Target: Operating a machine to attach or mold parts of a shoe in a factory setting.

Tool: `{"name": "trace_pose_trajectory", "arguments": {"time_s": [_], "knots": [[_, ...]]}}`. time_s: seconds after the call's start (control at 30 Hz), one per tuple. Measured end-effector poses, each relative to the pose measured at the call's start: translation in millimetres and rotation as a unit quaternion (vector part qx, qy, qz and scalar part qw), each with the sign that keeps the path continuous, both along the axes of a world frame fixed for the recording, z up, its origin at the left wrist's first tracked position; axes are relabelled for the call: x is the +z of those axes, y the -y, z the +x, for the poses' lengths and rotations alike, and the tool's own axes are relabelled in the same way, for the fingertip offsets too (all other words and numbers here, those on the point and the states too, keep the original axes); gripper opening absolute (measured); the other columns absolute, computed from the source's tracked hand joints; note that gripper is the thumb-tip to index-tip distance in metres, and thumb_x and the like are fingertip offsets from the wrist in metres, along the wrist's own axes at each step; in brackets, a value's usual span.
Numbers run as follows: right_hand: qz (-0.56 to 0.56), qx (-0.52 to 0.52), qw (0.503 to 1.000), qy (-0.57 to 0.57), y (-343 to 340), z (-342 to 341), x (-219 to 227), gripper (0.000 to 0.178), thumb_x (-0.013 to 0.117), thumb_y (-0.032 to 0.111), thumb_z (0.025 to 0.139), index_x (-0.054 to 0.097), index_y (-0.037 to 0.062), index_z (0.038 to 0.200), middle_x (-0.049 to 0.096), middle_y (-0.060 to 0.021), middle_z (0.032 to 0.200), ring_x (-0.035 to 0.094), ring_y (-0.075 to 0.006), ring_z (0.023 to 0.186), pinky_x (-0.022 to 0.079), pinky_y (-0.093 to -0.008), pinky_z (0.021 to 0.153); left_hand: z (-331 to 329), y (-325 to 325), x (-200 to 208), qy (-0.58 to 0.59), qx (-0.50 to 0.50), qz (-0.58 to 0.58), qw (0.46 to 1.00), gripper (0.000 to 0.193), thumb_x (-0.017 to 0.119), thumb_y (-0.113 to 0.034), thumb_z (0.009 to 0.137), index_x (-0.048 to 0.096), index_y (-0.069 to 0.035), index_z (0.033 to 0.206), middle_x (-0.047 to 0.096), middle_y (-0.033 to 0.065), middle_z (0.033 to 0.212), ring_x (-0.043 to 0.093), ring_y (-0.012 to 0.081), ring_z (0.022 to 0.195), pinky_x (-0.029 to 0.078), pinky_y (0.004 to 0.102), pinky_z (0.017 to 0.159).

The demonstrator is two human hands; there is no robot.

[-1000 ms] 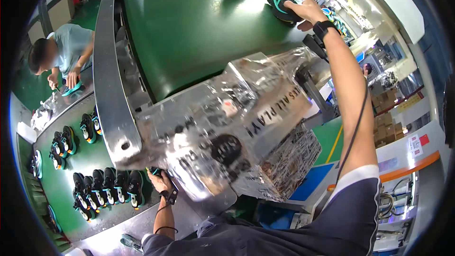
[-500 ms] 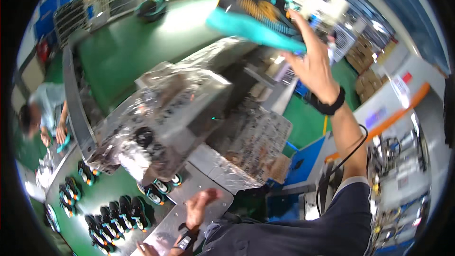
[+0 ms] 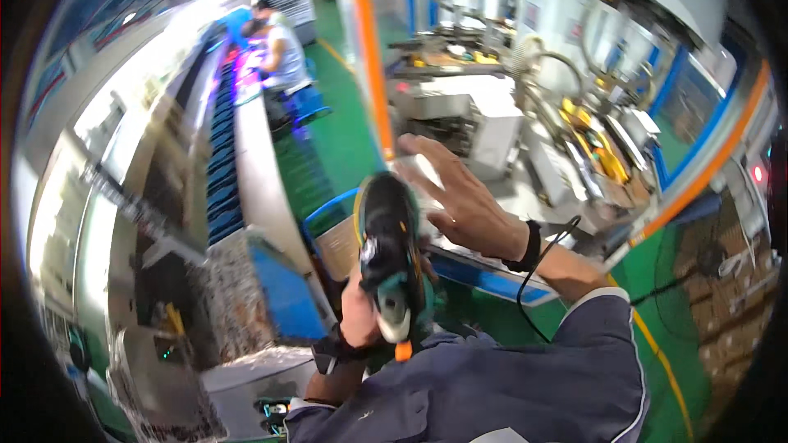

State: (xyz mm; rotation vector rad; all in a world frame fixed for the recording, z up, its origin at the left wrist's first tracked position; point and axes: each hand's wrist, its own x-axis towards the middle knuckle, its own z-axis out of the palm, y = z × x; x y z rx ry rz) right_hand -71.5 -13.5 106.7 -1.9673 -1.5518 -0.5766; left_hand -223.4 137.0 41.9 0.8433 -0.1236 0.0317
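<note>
A black sneaker (image 3: 387,217) with teal along its sides and an orange tab is upright in front of my body, its toe pointing away from me. My left hand (image 3: 357,312) grips it from the left near the heel, the fingers partly hidden behind it. To the right of the toe, my right hand (image 3: 468,205) is open with fingers spread and slightly blurred. Nothing shows in that hand, and whether it touches the sneaker I cannot tell.
On the left runs a long production line (image 3: 267,189) with a row of dark pieces; a co-worker (image 3: 285,57) sits there under purple light. An orange post (image 3: 373,57) and machinery with yellow parts (image 3: 603,152) stand ahead. More shoes (image 3: 272,414) lie at lower left.
The view has swung right, away from the green conveyor. My right hand, earlier raised with a sneaker, is now lower and open; a sneaker is in my left hand, which was empty.
</note>
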Motion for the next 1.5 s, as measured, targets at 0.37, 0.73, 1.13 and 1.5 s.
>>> {"name": "trace_pose_trajectory", "arguments": {"time_s": [0.37,0.73,1.13,1.5], "knots": [[0.382,-0.258,0.733,-0.501,213.3,75.4,-124.6,0.062,0.078,0.010,0.068,0.051,-0.0036,0.122,0.063,-0.0091,0.105,0.060,-0.0143,0.091,0.050,-0.0292,0.083,212.7,212.1,-38.2,0.080,0.077,0.384,0.917,0.057,0.055,-0.029,0.098,0.036,0.002,0.143,0.058,0.0177,0.124,0.053,0.0219,0.113,0.041,0.0336,0.100],[0.496,-0.408,0.680,-0.355,366.5,113.6,-112.8,0.056,0.066,0.005,0.071,0.051,-0.0007,0.126,0.055,-0.0064,0.112,0.056,-0.0133,0.097,0.046,-0.0276,0.090,537.8,288.5,-182.6,0.047,0.167,0.606,0.776,0.073,0.066,-0.047,0.081,0.051,0.010,0.124,0.063,0.0304,0.108,0.063,0.0410,0.100,0.050,0.0424,0.086],[0.297,-0.617,0.668,-0.291,405.1,253.3,-93.1,0.048,0.069,0.010,0.072,0.054,-0.0045,0.116,0.062,-0.0113,0.103,0.061,-0.0146,0.093,0.050,-0.0297,0.084,649.0,306.5,-240.4,-0.059,0.124,0.556,0.819,0.052,0.072,-0.018,0.076,0.053,0.006,0.117,0.066,0.0213,0.103,0.066,0.0343,0.093,0.052,0.0453,0.082],[-0.127,-0.608,0.694,-0.363,275.4,519.0,-196.6,0.054,0.073,0.028,0.069,0.058,-0.0063,0.108,0.068,-0.0268,0.102,0.067,-0.0381,0.096,0.055,-0.0416,0.082,340.3,108.4,-73.5,-0.217,-0.072,0.213,0.950,0.054,0.071,-0.008,0.083,0.048,0.003,0.131,0.061,0.0095,0.118,0.059,0.0159,0.106,0.047,0.0295,0.094]]}}
